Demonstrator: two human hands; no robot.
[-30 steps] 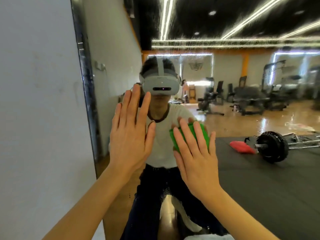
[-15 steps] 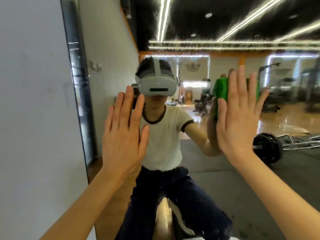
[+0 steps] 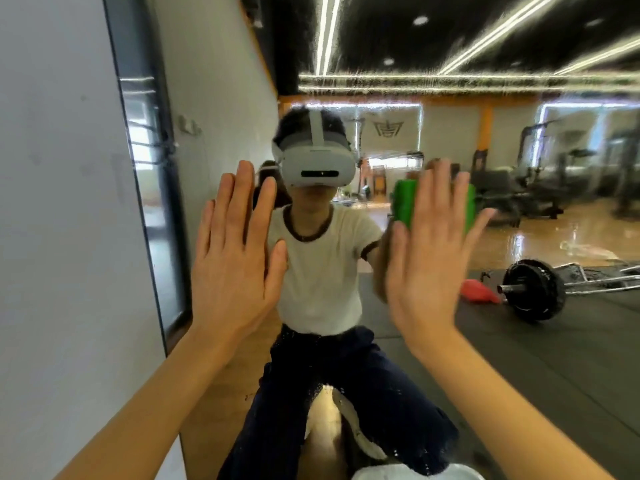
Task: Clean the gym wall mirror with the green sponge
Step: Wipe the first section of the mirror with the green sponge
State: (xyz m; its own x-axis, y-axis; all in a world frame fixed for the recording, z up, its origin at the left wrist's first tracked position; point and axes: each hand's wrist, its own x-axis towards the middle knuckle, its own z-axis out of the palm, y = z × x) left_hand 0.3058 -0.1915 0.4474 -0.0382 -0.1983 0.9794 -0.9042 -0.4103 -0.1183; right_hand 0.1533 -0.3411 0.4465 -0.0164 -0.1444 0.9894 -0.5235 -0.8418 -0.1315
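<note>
Mirror spans most of the head view, its dark frame edge meeting a grey wall at left; streaks and droplets mark the glass near the reflected ceiling lights. Reflected floor shows a barbell beside a red object. Left hand lies flat on the glass, fingers straight and together. Right hand, fingers straight and spread, presses the green sponge against the glass at head height; motion blur softens it.
</note>
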